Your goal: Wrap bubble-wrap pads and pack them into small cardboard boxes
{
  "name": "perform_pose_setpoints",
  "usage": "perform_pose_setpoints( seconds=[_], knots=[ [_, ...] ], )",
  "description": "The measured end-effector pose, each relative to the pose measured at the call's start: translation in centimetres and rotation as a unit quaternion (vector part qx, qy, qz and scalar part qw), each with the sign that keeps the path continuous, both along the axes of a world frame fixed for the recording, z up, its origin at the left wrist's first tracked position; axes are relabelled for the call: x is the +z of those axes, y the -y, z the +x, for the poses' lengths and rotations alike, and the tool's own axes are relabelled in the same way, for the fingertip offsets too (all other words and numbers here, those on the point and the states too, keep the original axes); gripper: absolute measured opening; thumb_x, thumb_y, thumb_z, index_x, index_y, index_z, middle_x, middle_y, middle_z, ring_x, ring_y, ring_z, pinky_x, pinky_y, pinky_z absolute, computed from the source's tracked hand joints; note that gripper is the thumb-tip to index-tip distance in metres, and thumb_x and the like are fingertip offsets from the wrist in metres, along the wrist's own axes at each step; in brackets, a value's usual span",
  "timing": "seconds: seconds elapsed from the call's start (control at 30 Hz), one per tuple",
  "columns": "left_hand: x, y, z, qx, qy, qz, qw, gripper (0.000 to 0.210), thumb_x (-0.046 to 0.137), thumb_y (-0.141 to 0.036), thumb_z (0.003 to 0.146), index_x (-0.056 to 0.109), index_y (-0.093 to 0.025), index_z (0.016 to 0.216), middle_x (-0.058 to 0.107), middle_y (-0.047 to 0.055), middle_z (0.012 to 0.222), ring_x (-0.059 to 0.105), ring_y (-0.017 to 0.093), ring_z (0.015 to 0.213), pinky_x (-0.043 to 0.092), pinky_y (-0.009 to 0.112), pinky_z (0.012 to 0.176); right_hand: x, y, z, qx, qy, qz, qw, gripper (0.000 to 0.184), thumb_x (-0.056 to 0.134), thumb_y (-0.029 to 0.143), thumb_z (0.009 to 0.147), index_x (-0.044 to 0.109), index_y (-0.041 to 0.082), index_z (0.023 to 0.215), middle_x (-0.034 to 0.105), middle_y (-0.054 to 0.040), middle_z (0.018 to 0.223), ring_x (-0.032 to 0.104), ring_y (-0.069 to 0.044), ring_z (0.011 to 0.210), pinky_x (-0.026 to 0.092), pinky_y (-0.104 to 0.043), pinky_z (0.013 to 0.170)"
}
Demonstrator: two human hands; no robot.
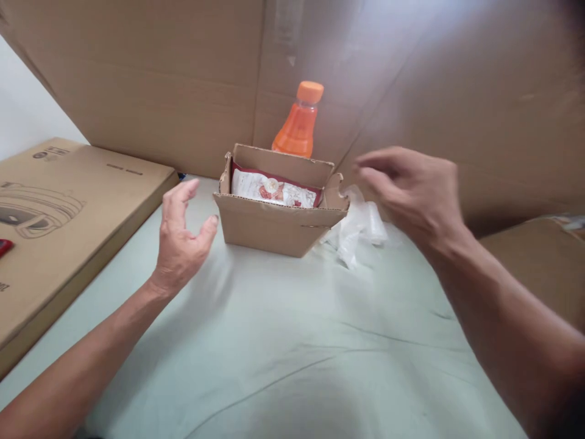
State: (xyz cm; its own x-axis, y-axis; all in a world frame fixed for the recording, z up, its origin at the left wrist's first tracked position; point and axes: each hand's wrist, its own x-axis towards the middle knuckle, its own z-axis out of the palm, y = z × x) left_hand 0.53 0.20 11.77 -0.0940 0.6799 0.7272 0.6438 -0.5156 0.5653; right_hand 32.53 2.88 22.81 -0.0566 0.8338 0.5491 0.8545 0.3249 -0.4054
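A small open-topped cardboard box (269, 228) stands on the pale green cloth. Inside it lies a white and dark red printed packet (276, 188), its lower part hidden by the front wall. Just left of the box, my left hand (183, 235) is raised with fingers and thumb apart, holding nothing and not touching it. My right hand (414, 189) hovers to the right of the box, fingers curved and the thumb close to the index finger, with nothing visible between them. Behind the box stands an orange bottle (296, 129) with an orange cap, its base hidden.
Crumpled clear plastic (361, 222) lies at the box's right. A large flat printed carton (91, 219) is on the left, with a red object (5, 247) on it. Tall cardboard panels (183, 79) rise behind. Another cardboard piece (539, 262) sits at the right.
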Motion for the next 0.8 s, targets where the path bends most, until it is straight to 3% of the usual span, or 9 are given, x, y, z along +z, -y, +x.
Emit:
perform_pose_setpoints(
  seconds=[0.07, 0.17, 0.23, 0.33, 0.4, 0.53, 0.63, 0.7, 0.8],
  knots=[
    [-1.9, -0.4, -0.9, -0.025, 0.056, -0.102, 0.993, 0.063, 0.067, -0.03, 0.086, 0.046, -0.026, 0.146, 0.054, 0.013, 0.146, 0.057, 0.028, 0.131, 0.05, 0.051, 0.109, -2.7, 2.4, 2.1, -0.018, -0.076, 0.012, 0.997, 0.018, 0.061, 0.031, 0.091, 0.073, 0.02, 0.098, 0.076, -0.0091, 0.096, 0.067, -0.02, 0.082, 0.053, -0.036, 0.076],
    [-3.7, -2.0, -0.1, -0.098, 0.128, -0.195, 0.968, 0.068, 0.068, -0.034, 0.08, 0.047, -0.023, 0.143, 0.055, 0.015, 0.146, 0.057, 0.031, 0.132, 0.054, 0.05, 0.103, -8.3, 3.2, 1.4, 0.053, -0.127, -0.129, 0.982, 0.041, 0.069, 0.034, 0.079, 0.066, 0.02, 0.118, 0.074, -0.0119, 0.114, 0.07, -0.025, 0.092, 0.057, -0.037, 0.07],
    [-3.8, -3.0, 1.4, -0.124, 0.174, -0.217, 0.952, 0.063, 0.067, -0.033, 0.075, 0.051, -0.018, 0.134, 0.063, 0.016, 0.133, 0.062, 0.03, 0.123, 0.058, 0.046, 0.097, -11.1, 2.5, -0.7, 0.079, -0.171, -0.177, 0.966, 0.057, 0.069, 0.034, 0.075, 0.059, 0.019, 0.129, 0.072, -0.0128, 0.121, 0.07, -0.027, 0.099, 0.058, -0.037, 0.069],
    [-3.1, -1.9, 3.6, -0.107, 0.208, -0.218, 0.947, 0.057, 0.065, -0.029, 0.072, 0.053, -0.015, 0.126, 0.067, 0.014, 0.119, 0.065, 0.027, 0.115, 0.06, 0.041, 0.093, -12.4, 2.7, -2.3, 0.077, -0.229, -0.182, 0.953, 0.06, 0.064, 0.033, 0.075, 0.054, 0.017, 0.131, 0.071, -0.0131, 0.121, 0.069, -0.028, 0.103, 0.059, -0.039, 0.073],
    [-2.8, 1.6, 4.6, -0.12, 0.191, -0.223, 0.948, 0.06, 0.065, -0.027, 0.075, 0.052, -0.015, 0.132, 0.066, 0.014, 0.124, 0.065, 0.028, 0.118, 0.059, 0.042, 0.096, -12.3, 5.0, -1.3, 0.066, -0.24, -0.192, 0.949, 0.051, 0.066, 0.034, 0.076, 0.058, 0.017, 0.123, 0.072, -0.013, 0.117, 0.069, -0.028, 0.1, 0.059, -0.039, 0.076],
    [-3.6, 13.5, 4.8, -0.183, 0.087, -0.249, 0.947, 0.071, 0.064, -0.026, 0.088, 0.038, -0.024, 0.154, 0.053, 0.015, 0.149, 0.059, 0.029, 0.131, 0.056, 0.046, 0.106, -12.3, 12.1, 2.1, 0.016, -0.279, -0.209, 0.937, 0.041, 0.069, 0.045, 0.083, 0.06, 0.02, 0.114, 0.072, -0.0105, 0.112, 0.07, -0.023, 0.085, 0.059, -0.038, 0.075],
    [-5.0, 21.0, 3.2, -0.122, 0.046, -0.241, 0.962, 0.072, 0.064, -0.027, 0.092, 0.034, -0.028, 0.157, 0.047, 0.014, 0.154, 0.056, 0.03, 0.134, 0.054, 0.048, 0.109, -12.6, 15.3, 1.9, 0.059, -0.307, -0.237, 0.92, 0.047, 0.07, 0.053, 0.084, 0.06, 0.022, 0.118, 0.072, -0.0093, 0.114, 0.071, -0.022, 0.085, 0.06, -0.037, 0.078],
    [-5.9, 23.0, 1.5, -0.063, 0.053, -0.247, 0.966, 0.078, 0.069, -0.032, 0.09, 0.031, -0.029, 0.158, 0.046, 0.014, 0.153, 0.058, 0.03, 0.131, 0.054, 0.049, 0.108, -12.9, 15.7, 0.6, 0.1, -0.306, -0.247, 0.914, 0.052, 0.071, 0.056, 0.084, 0.06, 0.022, 0.122, 0.07, -0.0099, 0.12, 0.071, -0.023, 0.089, 0.06, -0.037, 0.08],
    [-6.5, 21.8, -0.5, -0.035, 0.045, -0.268, 0.962, 0.102, 0.079, -0.045, 0.081, 0.019, -0.028, 0.162, 0.036, 0.017, 0.161, 0.051, 0.036, 0.139, 0.051, 0.054, 0.111, -13.8, 15.4, -1.5, 0.117, -0.324, -0.228, 0.911, 0.057, 0.071, 0.057, 0.085, 0.057, 0.024, 0.128, 0.066, -0.0109, 0.129, 0.069, -0.023, 0.098, 0.061, -0.037, 0.081]
  ],
)
